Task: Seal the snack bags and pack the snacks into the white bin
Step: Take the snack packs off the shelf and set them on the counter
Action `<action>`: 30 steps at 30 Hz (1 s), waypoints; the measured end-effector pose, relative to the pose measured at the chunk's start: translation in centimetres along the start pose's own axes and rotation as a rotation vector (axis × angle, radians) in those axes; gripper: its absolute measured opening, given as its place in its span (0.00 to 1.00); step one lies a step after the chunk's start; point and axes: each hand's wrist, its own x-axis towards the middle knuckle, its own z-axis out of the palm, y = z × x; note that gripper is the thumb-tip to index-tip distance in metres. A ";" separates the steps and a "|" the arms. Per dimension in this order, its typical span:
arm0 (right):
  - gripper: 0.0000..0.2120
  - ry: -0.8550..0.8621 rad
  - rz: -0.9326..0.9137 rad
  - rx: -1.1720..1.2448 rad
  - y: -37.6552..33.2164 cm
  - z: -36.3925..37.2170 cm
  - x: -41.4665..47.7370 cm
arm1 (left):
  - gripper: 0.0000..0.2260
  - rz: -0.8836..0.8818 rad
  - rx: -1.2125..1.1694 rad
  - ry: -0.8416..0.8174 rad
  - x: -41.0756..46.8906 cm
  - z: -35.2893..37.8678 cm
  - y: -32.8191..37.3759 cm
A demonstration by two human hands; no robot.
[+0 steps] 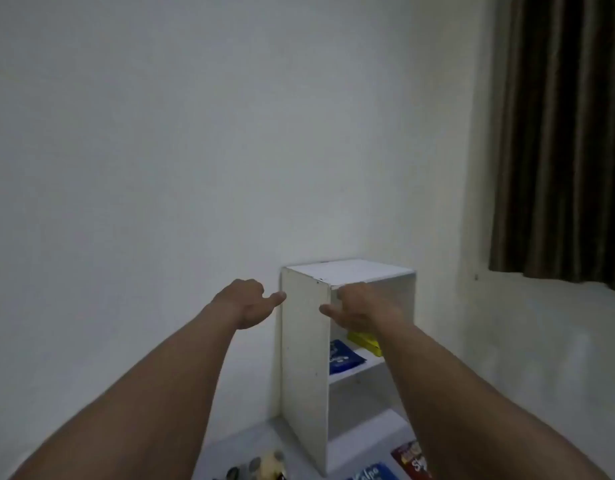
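A tall white shelf unit, the white bin (pixel 304 358), stands against the wall. My left hand (pixel 245 303) hovers at its upper left, fingers curled, thumb pointing at the side panel. My right hand (pixel 356 311) rests at its front top edge, fingers bent, holding nothing. On the middle shelf lie a blue snack bag (pixel 342 358) and a yellow snack bag (pixel 365 341), partly hidden by my right arm. On the floor in front lie a red snack bag (pixel 411 459) and a blue snack bag (pixel 370 474), both cut by the frame's edge.
A small pale object with several round dark pieces (pixel 261 467) sits on the floor at the bottom left of the shelf. A white wall (pixel 160 168) fills the view. A dark curtain (pixel 562 133) hangs at the upper right.
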 end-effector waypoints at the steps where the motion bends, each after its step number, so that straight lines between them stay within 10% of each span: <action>1: 0.30 -0.019 0.029 0.012 0.9 -0.1 -0.5 | 0.35 0.020 0.008 -0.028 0.1 0.4 0.7; 30: 0.34 -0.118 0.241 -0.052 31.5 -2.6 -3.7 | 0.32 0.131 -0.196 -0.194 6.6 17.4 28.0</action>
